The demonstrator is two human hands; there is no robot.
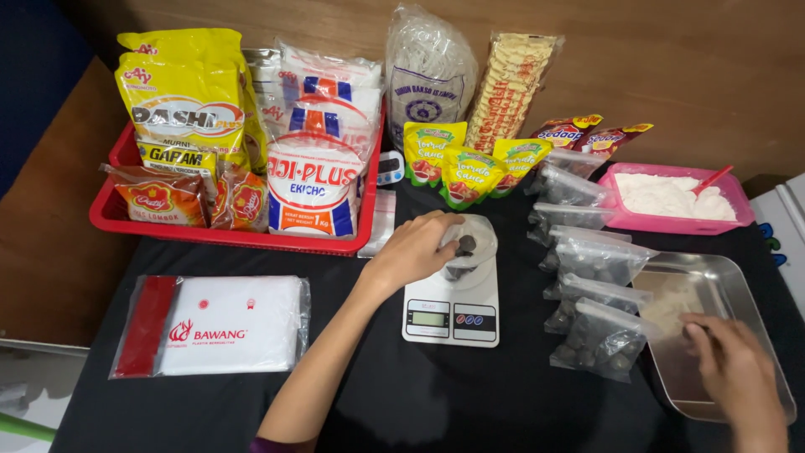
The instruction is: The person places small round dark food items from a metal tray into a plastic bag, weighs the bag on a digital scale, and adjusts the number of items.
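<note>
Left hand (415,250) pinches a small dark ball (466,244) over the cup on the scale (451,312); right hand (731,365), fingers curled, rests in the steel tray (746,289), well apart to its right

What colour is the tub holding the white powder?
Pink. The tub at the back right shows clearly in the head view.

Two bare forearms, no rings or watch, left hand (412,249), right hand (731,358), dark purple sleeve edge at left elbow
</note>
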